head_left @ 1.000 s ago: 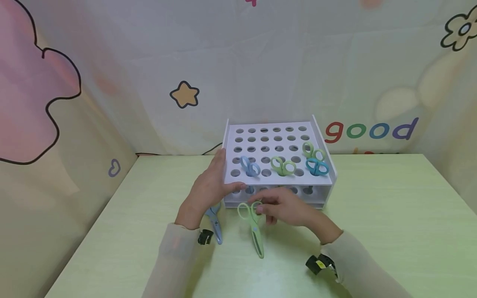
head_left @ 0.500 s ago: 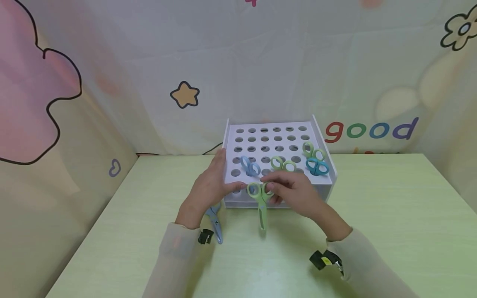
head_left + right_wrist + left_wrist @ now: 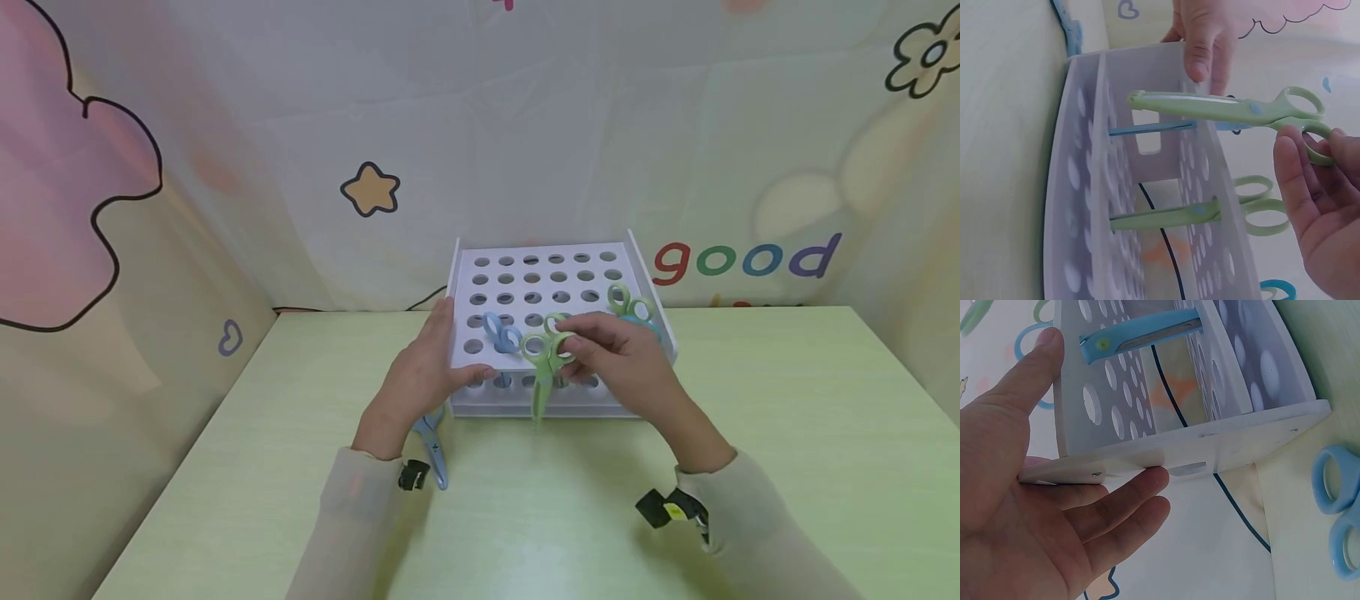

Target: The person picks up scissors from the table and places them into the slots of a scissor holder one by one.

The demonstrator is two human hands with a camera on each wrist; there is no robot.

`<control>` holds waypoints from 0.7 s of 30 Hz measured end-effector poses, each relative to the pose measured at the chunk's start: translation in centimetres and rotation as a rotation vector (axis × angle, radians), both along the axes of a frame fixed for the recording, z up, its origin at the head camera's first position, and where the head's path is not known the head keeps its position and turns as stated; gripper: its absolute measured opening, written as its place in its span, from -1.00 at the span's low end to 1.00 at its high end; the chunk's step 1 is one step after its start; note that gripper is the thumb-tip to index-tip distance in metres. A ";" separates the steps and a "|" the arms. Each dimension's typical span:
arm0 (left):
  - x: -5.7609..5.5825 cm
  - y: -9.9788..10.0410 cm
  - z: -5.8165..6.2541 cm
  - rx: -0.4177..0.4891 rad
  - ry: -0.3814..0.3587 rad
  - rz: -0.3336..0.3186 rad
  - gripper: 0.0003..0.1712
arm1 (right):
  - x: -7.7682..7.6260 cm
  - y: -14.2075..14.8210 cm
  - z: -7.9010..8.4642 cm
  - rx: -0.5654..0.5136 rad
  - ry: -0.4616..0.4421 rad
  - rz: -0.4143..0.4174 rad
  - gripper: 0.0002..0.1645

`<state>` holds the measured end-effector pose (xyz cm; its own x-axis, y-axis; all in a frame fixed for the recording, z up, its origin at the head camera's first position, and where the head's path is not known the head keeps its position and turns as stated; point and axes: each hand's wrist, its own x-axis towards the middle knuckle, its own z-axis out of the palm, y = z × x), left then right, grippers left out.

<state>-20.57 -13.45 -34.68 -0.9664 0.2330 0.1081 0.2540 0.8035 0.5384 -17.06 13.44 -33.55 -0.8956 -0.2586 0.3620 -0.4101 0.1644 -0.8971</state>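
My right hand (image 3: 626, 362) pinches light green scissors (image 3: 1210, 109) by one finger loop, blades pointing down, in front of the white holed rack (image 3: 551, 411). My left hand (image 3: 412, 379) holds the rack's near left corner: the thumb lies at the top board's front edge, the fingers against the outer side panel (image 3: 1241, 440). Blue scissors (image 3: 501, 333) stand in a front hole. Another green pair (image 3: 1166, 217) hangs through the rack, partly hidden in the head view by the held pair. Green scissors (image 3: 630, 302) and teal scissors (image 3: 1282, 287) stand on the right side.
Light blue scissors (image 3: 432, 450) lie on the pale green table (image 3: 765, 433), beside the left wrist and left of the rack. Behind the rack hangs a printed cloth backdrop (image 3: 540, 150). A thin dark cable (image 3: 426, 298) runs behind the rack's left side.
My right hand has raised the green scissors from near the table, up and to the right, to the rack's front edge. The left hand has stayed on the rack.
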 end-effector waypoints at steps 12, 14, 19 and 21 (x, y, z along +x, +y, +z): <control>0.1 0.0 0.0 -0.007 -0.012 0.009 0.39 | 0.2 0.6 1.0 -0.077 0.134 -0.080 -0.79; 0.1 0.0 0.0 -0.005 -0.008 0.004 0.38 | 0.4 0.6 1.2 -0.094 0.155 -0.088 -0.79; 0.2 0.0 0.1 0.009 0.008 -0.010 0.36 | 0.8 0.9 1.9 -0.135 0.182 -0.125 -0.79; 0.2 0.0 0.1 0.013 0.008 -0.012 0.36 | 0.8 1.0 2.0 -0.151 0.186 -0.136 -0.78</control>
<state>-20.41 -13.47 -34.57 -0.9627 0.2431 0.1190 0.2679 0.7935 0.5464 -16.22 14.47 -31.55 -0.8331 -0.0709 0.5486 -0.5531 0.0994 -0.8272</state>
